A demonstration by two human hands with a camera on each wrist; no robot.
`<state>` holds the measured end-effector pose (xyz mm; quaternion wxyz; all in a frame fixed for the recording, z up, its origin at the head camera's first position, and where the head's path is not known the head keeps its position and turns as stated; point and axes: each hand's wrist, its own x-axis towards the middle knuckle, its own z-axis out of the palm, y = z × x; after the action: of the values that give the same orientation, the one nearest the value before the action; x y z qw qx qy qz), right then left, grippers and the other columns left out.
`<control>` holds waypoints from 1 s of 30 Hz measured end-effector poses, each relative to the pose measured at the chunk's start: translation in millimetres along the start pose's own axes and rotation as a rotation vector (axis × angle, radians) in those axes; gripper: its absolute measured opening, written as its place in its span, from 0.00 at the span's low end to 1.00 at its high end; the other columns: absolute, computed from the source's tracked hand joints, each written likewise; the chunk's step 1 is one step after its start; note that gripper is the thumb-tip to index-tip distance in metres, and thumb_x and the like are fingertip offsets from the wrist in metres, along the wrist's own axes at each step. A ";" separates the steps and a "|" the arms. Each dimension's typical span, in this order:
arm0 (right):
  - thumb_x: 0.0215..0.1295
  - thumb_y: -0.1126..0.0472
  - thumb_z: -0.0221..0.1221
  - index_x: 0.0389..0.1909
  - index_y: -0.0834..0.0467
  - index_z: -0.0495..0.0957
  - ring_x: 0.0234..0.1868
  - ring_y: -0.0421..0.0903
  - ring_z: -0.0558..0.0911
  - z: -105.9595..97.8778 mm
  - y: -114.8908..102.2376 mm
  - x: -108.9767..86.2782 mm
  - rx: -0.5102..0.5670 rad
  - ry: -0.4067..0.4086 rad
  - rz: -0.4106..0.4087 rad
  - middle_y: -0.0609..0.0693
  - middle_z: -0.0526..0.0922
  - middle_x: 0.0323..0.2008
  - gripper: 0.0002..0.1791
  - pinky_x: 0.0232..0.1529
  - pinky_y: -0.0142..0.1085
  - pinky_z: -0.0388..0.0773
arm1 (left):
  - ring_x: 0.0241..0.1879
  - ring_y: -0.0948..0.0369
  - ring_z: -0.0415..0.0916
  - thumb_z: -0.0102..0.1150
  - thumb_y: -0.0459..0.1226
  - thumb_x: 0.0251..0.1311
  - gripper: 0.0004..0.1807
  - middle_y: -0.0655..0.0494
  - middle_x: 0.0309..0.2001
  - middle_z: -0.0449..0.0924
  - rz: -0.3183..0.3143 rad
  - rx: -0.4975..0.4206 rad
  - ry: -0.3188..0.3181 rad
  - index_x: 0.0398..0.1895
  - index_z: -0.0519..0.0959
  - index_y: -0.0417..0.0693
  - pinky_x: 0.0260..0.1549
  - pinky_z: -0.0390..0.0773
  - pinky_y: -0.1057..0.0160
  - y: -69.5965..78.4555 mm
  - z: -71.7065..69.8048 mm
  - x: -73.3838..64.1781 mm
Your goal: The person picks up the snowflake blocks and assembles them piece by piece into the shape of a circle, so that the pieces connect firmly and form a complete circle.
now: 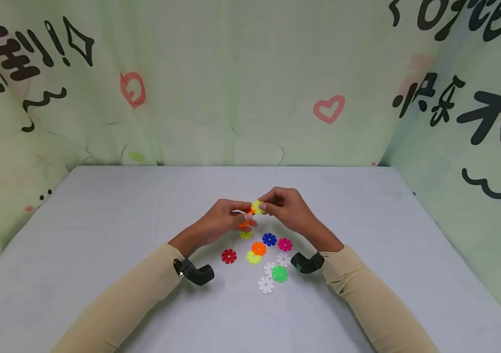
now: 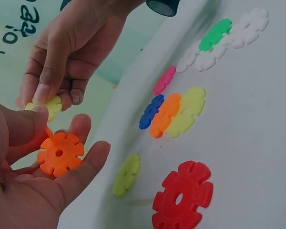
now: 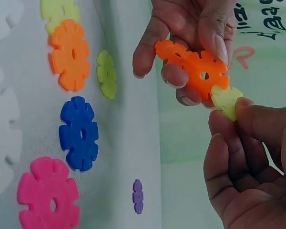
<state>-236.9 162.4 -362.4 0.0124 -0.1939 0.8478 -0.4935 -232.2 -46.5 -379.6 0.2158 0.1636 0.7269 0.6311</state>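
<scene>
Pair of orange notched discs point(image 3: 195, 64), joined at an angle, raised above the tabletop point(image 1: 144, 206), gripped in the fingers of the left hand point(image 1: 221, 216); yellow disc point(image 3: 223, 98), pinched between thumb and fingers of the right hand point(image 1: 289, 208), edge meeting the orange rim, depth of any slotting unclear; below the fingers and nearer the body, lying loose: blue disc point(image 1: 266, 239), pink disc point(image 1: 285, 241), red disc point(image 1: 226, 256), green disc point(image 1: 279, 277), white discs point(image 1: 264, 289), single orange disc point(image 1: 259, 245) overlapping a second yellow disc point(image 1: 254, 260); handling, as judged: light, fairly stiff plastic, smooth enough to slip, thin edges perhaps flexing; best hold: flat faces, thumb against forefinger, close to the joint, meeting notches uncovered
</scene>
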 end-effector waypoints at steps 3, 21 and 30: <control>0.66 0.67 0.61 0.41 0.65 0.80 0.38 0.59 0.82 0.9 -1.3 0.5 0.009 -0.011 0.003 0.54 0.83 0.35 0.06 0.41 0.38 0.80 | 0.48 0.50 0.81 0.53 0.32 0.69 0.21 0.41 0.49 0.81 0.039 0.017 -0.007 0.64 0.71 0.35 0.50 0.77 0.59 -1.6 -0.8 -1.6; 0.66 0.64 0.62 0.42 0.65 0.83 0.36 0.57 0.81 3.5 2.2 4.2 0.040 0.032 0.021 0.54 0.84 0.33 0.09 0.40 0.39 0.80 | 0.50 0.55 0.80 0.52 0.34 0.70 0.19 0.46 0.43 0.85 0.000 0.013 0.042 0.62 0.74 0.39 0.53 0.75 0.59 0.9 2.4 -0.9; 0.70 0.59 0.58 0.49 0.65 0.80 0.37 0.54 0.82 1.8 3.2 1.5 0.064 0.066 0.071 0.55 0.83 0.37 0.14 0.44 0.43 0.80 | 0.39 0.55 0.83 0.51 0.35 0.71 0.20 0.42 0.50 0.79 -0.068 -0.040 0.117 0.64 0.71 0.42 0.47 0.79 0.60 0.6 9.4 4.9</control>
<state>-238.9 161.8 -365.7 0.0082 -0.1470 0.8377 -0.5259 -231.6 -35.9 -380.6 0.1977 0.0973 0.7305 0.6464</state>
